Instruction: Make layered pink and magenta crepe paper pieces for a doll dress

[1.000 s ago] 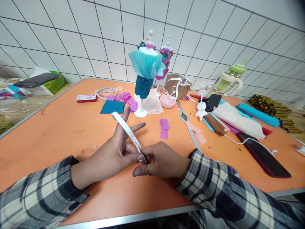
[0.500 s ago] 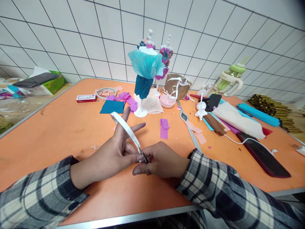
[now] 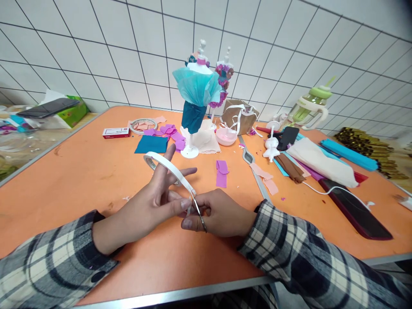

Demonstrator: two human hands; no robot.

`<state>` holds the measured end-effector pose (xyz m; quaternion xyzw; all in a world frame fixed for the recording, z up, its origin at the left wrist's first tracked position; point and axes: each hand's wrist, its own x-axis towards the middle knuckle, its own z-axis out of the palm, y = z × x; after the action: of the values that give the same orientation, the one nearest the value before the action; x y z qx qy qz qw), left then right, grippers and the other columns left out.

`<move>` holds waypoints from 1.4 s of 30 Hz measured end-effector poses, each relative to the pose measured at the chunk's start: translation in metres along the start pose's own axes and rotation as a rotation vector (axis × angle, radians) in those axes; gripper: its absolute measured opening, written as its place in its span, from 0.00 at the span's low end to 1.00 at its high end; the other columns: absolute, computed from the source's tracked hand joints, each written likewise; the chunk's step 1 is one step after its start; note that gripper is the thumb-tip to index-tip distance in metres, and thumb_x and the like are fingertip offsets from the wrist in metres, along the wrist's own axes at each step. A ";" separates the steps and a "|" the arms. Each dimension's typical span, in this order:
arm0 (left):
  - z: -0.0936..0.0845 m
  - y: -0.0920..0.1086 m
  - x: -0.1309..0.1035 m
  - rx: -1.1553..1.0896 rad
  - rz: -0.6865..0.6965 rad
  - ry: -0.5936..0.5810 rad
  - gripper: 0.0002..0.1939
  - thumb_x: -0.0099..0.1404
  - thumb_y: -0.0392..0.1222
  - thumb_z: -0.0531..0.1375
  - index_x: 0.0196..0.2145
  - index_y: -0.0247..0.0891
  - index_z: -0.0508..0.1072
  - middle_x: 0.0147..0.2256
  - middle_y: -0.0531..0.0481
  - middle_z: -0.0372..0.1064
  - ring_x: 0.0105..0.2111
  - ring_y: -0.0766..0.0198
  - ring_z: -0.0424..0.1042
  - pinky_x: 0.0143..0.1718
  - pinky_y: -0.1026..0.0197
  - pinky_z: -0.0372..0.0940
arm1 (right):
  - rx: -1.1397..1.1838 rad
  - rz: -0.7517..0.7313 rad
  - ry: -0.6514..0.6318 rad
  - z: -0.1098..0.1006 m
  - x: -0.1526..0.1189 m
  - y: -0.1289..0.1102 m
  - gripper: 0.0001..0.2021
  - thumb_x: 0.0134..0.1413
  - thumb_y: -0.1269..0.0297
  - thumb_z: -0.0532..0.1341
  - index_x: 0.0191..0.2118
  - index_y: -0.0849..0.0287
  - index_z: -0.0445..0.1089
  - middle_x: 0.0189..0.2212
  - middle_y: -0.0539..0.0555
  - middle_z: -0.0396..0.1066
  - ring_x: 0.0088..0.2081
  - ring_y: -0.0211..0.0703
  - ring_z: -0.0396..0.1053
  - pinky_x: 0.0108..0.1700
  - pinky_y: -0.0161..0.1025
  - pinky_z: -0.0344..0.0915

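Observation:
My left hand holds a roll of white tape on its fingers, thumb and forefinger pinching the loose end near the middle of the orange table. My right hand grips small scissors, whose blades meet the tape end right by the left thumb. Beyond the hands stands a small mannequin dressed in teal and light-blue paper.
Purple paper scraps, a teal sheet, a red box, a pink bowl, a second mannequin, a green bottle, cloth and paper rolls, and a dark phone on a cable at right.
Both hands have risen slightly. The tape roll swung left and tilted, and the scissors lifted with the tape end.

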<state>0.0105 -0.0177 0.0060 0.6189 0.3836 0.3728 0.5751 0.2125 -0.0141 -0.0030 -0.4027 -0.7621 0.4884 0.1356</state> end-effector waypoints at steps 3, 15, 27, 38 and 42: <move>0.001 0.004 0.003 -0.023 -0.079 0.094 0.50 0.67 0.51 0.62 0.73 0.57 0.30 0.58 0.37 0.68 0.45 0.47 0.78 0.36 0.50 0.77 | 0.019 0.025 -0.003 -0.001 0.001 0.003 0.25 0.50 0.39 0.67 0.29 0.60 0.70 0.21 0.45 0.63 0.26 0.33 0.59 0.29 0.34 0.52; 0.004 0.005 0.011 0.048 -0.103 0.291 0.49 0.56 0.47 0.70 0.70 0.44 0.52 0.52 0.43 0.74 0.35 0.59 0.78 0.46 0.49 0.74 | 0.032 0.051 -0.004 -0.002 0.002 0.003 0.26 0.50 0.39 0.67 0.24 0.60 0.69 0.19 0.46 0.66 0.23 0.33 0.61 0.27 0.33 0.54; 0.001 0.002 0.014 0.021 -0.066 0.308 0.50 0.54 0.42 0.69 0.69 0.43 0.49 0.51 0.43 0.73 0.33 0.63 0.79 0.38 0.59 0.74 | -0.061 0.091 0.007 -0.001 0.001 0.000 0.24 0.50 0.40 0.68 0.25 0.59 0.68 0.20 0.45 0.67 0.24 0.33 0.62 0.28 0.34 0.55; -0.002 0.002 0.012 0.096 -0.017 0.333 0.51 0.55 0.44 0.69 0.70 0.49 0.46 0.52 0.44 0.69 0.32 0.64 0.77 0.42 0.53 0.73 | -0.080 0.064 0.005 -0.004 0.001 0.002 0.26 0.51 0.39 0.67 0.23 0.60 0.68 0.18 0.44 0.63 0.22 0.32 0.58 0.26 0.34 0.52; -0.001 0.002 0.013 0.107 -0.038 0.272 0.54 0.54 0.45 0.69 0.71 0.51 0.45 0.59 0.39 0.63 0.29 0.64 0.76 0.38 0.52 0.74 | -0.077 0.075 -0.025 -0.006 0.000 0.002 0.27 0.51 0.37 0.66 0.22 0.60 0.68 0.18 0.45 0.65 0.22 0.32 0.60 0.27 0.35 0.53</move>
<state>0.0151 -0.0059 0.0084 0.5851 0.4890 0.4214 0.4910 0.2167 -0.0100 -0.0022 -0.4299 -0.7664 0.4683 0.0919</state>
